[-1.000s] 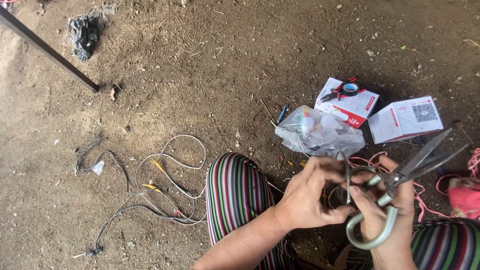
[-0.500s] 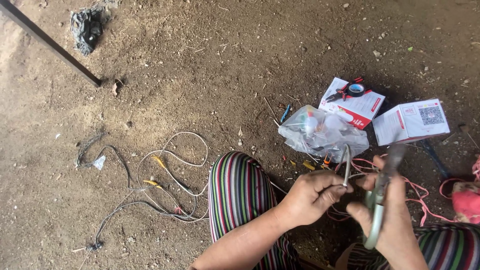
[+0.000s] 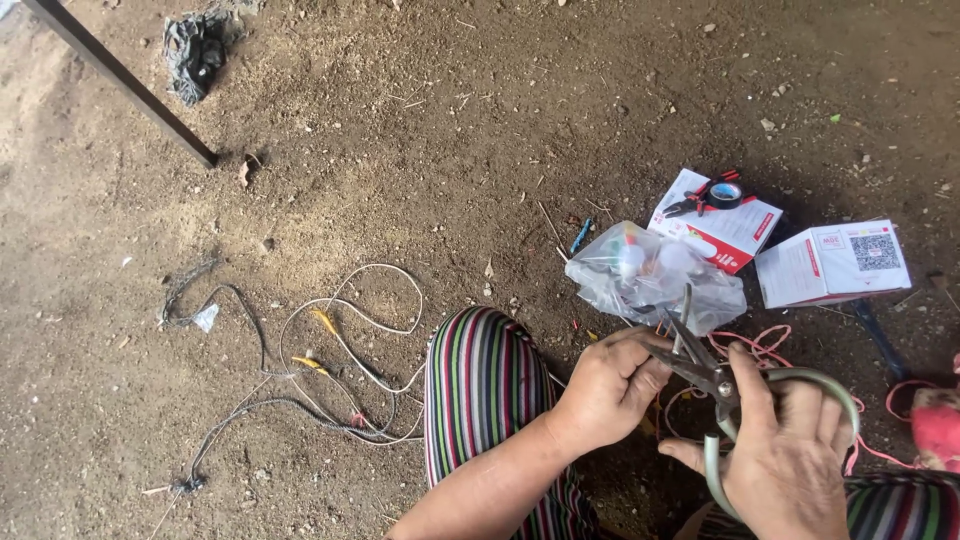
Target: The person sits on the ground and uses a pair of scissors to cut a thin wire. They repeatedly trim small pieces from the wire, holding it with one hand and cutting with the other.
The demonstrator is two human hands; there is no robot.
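Note:
My right hand (image 3: 790, 450) grips a pair of scissors (image 3: 715, 385) with pale green handles; the blades are slightly apart and point up and left. My left hand (image 3: 605, 385) pinches a thin wire (image 3: 685, 305) that rises between the blade tips. Both hands are low at the right, over my knee in striped cloth (image 3: 485, 390). Which part of the wire the blades touch is hard to tell.
Behind the hands lie a clear plastic bag with bulbs (image 3: 650, 275), two white boxes (image 3: 830, 262), black tape and small pliers (image 3: 715, 192). Loose white and black wires (image 3: 320, 360) sprawl on the dirt at left. A dark metal bar (image 3: 120, 80) slants at top left. Pink cord (image 3: 765, 345) lies by the hands.
The scissors swung from pointing up and right to pointing up and left, with the blades now at the wire held by my left hand. The view shifted slightly.

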